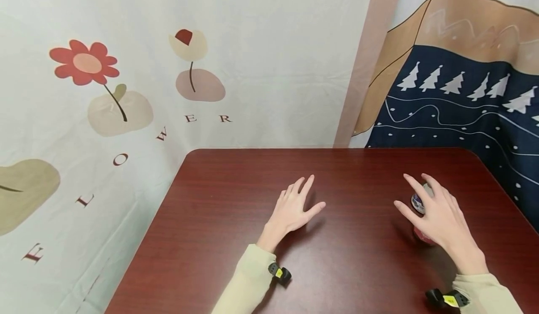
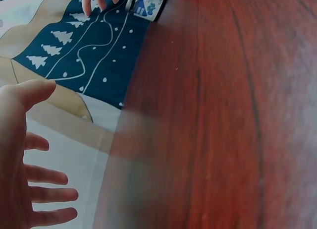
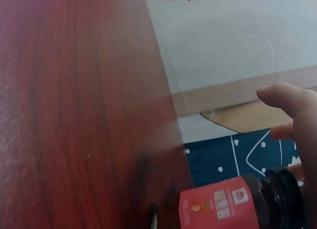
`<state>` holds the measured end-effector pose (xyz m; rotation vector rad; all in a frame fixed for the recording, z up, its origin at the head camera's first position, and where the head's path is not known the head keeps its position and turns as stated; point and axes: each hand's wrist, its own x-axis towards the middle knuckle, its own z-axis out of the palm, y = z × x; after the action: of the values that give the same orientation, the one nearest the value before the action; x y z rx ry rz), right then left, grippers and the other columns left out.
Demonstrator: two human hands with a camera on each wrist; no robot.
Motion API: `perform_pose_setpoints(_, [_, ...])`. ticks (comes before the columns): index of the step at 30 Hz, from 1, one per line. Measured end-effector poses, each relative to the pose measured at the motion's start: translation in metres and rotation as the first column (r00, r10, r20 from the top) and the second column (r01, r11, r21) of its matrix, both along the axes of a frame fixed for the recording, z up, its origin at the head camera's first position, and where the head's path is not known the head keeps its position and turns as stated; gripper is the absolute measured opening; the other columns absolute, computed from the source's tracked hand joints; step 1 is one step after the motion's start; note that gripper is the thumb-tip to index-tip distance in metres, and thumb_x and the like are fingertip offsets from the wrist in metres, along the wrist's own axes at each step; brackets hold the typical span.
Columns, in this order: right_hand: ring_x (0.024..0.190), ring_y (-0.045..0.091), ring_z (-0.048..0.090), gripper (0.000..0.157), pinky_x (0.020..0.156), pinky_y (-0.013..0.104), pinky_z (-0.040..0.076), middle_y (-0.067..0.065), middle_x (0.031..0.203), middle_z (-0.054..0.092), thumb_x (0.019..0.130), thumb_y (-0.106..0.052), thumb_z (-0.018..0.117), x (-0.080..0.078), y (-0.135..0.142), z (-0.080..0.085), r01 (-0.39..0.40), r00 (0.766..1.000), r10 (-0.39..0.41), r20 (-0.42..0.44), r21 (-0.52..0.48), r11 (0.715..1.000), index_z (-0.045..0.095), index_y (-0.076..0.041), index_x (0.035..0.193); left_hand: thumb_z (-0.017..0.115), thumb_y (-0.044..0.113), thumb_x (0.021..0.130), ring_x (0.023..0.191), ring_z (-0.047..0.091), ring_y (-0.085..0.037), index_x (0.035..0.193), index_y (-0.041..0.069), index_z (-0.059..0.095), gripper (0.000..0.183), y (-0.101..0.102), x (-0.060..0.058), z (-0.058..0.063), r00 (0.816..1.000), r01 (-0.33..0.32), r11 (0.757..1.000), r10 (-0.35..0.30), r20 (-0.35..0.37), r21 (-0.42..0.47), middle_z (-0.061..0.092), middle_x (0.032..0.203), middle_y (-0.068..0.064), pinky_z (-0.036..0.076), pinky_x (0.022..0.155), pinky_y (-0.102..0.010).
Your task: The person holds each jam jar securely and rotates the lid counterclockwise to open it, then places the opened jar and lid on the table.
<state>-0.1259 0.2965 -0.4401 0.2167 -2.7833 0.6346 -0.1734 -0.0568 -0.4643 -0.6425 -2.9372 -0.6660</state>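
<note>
Holding the left hand [image 1: 290, 210] above the reddish-brown table [image 1: 358, 267], spreading its fingers and thumb wide, gripping nothing. Hovering on the right side with the right hand [image 1: 442, 218], parting the thumb from splayed fingers, likewise gripping nothing. Angling both forearms inward in pale sleeves [image 1: 244, 279]. Counting two hands, two jars, one small black camera [image 1: 280, 274] per wrist, and two printed flowers [image 1: 87, 63] on the pale cloth [image 1: 286, 47] behind. Seeing the red-labelled jar [image 3: 218, 209] standing upright beneath the right hand, showing a dark body and black lid. Finding the blue-and-white-labelled jar [image 2: 148, 5] just beyond, partly hiding behind the fingers. Being unable to tell touch from gap between right hand and jars.
</note>
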Motion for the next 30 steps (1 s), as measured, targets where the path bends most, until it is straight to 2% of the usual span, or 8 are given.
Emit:
perform_pose_setpoints(5, [0.119,0.057,0.033,0.078,0.091,0.076,0.029,0.032,0.146,0.032,0.09,-0.048,0.07,0.005,0.004,-0.004,0.033,0.999,-0.033,0.004,0.002,0.999,0.038,-0.02,0.155,0.046,0.065,0.097,0.139,0.042,-0.032,0.161,0.023,0.026,0.079,0.007,0.0,-0.005,1.0,0.013,1.0,-0.013,0.005,-0.005,0.038,0.158,-0.011,0.035,0.111,-0.052])
perform_pose_setpoints(15, [0.108,0.052,0.04,0.067,0.085,0.065,0.033,0.029,0.132,0.042,0.089,-0.041,0.073,0.014,0.014,-0.014,0.044,0.996,-0.044,-0.079,0.005,0.999,0.05,-0.01,0.144,0.047,0.064,0.098,0.137,0.045,-0.033,0.161,0.023,0.026,0.078,0.021,0.0,-0.006,0.999,0.042,0.999,-0.043,0.03,0.007,0.039,0.157,-0.011,0.036,0.11,-0.052])
perform_pose_setpoints(23, [0.107,0.051,0.04,0.067,0.085,0.064,0.033,0.031,0.123,0.043,0.087,-0.041,0.074,0.024,0.021,-0.018,0.091,0.994,-0.09,-0.057,0.005,0.996,0.052,-0.006,0.14,0.046,0.065,0.098,0.133,0.05,-0.029,0.161,0.024,0.028,0.077,0.033,-0.001,-0.006,0.997,0.062,0.998,-0.063,0.048,0.023,0.042,0.154,-0.008,0.044,0.105,-0.047])
perform_pose_setpoints(30, [0.105,0.05,0.04,0.069,0.081,0.063,0.034,0.031,0.121,0.044,0.086,-0.042,0.074,0.028,0.024,-0.02,0.1,0.993,-0.099,-0.057,0.005,0.995,0.051,-0.009,0.143,0.046,0.064,0.098,0.13,0.051,-0.026,0.16,0.022,0.029,0.077,0.042,-0.002,-0.006,0.994,0.093,0.995,-0.095,0.056,0.034,0.045,0.151,-0.007,0.046,0.102,-0.044])
